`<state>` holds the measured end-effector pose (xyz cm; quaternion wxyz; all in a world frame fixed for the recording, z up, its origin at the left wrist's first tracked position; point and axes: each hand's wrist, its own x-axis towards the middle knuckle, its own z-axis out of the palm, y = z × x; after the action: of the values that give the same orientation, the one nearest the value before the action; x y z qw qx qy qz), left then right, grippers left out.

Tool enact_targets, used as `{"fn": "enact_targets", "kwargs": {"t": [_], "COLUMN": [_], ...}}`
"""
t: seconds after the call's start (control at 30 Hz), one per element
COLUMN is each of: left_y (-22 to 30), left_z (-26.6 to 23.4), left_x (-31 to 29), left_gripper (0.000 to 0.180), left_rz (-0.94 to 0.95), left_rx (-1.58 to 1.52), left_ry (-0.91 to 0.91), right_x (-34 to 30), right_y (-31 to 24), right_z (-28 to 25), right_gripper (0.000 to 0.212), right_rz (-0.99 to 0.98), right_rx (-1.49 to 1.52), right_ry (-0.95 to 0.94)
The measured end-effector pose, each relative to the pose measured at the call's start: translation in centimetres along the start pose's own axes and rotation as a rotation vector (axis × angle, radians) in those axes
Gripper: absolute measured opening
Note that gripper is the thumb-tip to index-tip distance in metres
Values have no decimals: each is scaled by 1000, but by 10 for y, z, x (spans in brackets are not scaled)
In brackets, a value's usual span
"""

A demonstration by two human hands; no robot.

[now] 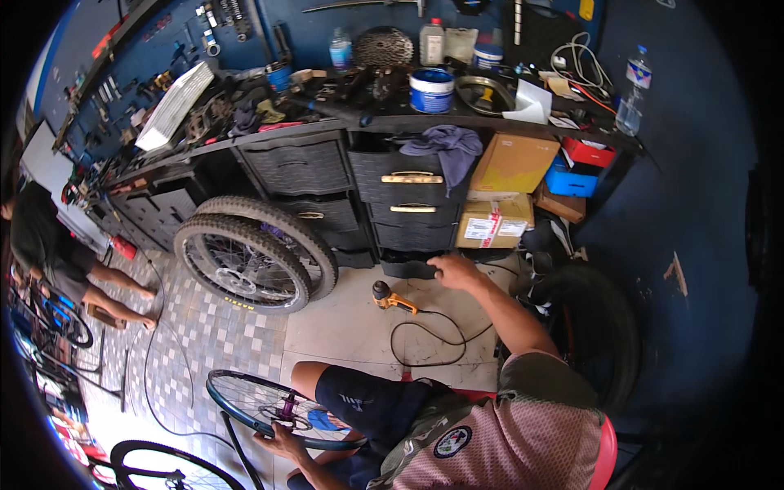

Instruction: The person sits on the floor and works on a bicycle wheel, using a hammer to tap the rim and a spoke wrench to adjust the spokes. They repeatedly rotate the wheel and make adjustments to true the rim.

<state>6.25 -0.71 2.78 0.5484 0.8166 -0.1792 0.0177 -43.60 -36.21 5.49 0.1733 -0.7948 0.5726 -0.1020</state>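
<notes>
Left hand [282, 442]: fingers closed around near rim of purple-hubbed bicycle wheel [287, 407]. Wheel located low in view, tilted, beside seated person's bare knee [309, 380]. Right hand [458, 273]: arm extended forward, fingers partly curled at bottom drawer [408, 268]; contact or grip cannot be determined. Orange-black power drill [395, 298] on floor [335, 335], near right hand; cord looped alongside. Two tyred wheels [245, 265] lean against drawer units.

Bike workshop; hung tools [211, 42], wheel [288, 406]
</notes>
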Motion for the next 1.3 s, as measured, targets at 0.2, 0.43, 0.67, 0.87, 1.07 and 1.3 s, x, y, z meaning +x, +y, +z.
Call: {"fn": "enact_targets", "kwargs": {"t": [0.2, 0.43, 0.67, 0.87, 1.07, 1.3], "left_y": [-17, 29, 30, 34, 34, 49], "left_z": [22, 23, 15, 7, 10, 38], "left_x": [38, 36, 63, 134, 195, 236], "left_gripper": [51, 43, 55, 84, 83, 31], "left_rz": [4, 12, 10, -294, -292, -307], "left_rx": [133, 245, 197, -185, -95, -188], "left_ry": [6, 22, 104, -52, -19, -264], "right_x": [-19, -50, -40, 39, 72, 114], "right_y": [73, 118, 126, 13, -217, -274], "right_z": [-69, -120, -100, -8, 73, 130], "right_gripper": [25, 35, 70, 51, 120, 87], "right_rz": [150, 463, 329, -27, -563, -484], "right_rx": [-14, -137, -301, -237, -277, -487], "right_ry": [244, 329, 69, -399, -751, -854]}}
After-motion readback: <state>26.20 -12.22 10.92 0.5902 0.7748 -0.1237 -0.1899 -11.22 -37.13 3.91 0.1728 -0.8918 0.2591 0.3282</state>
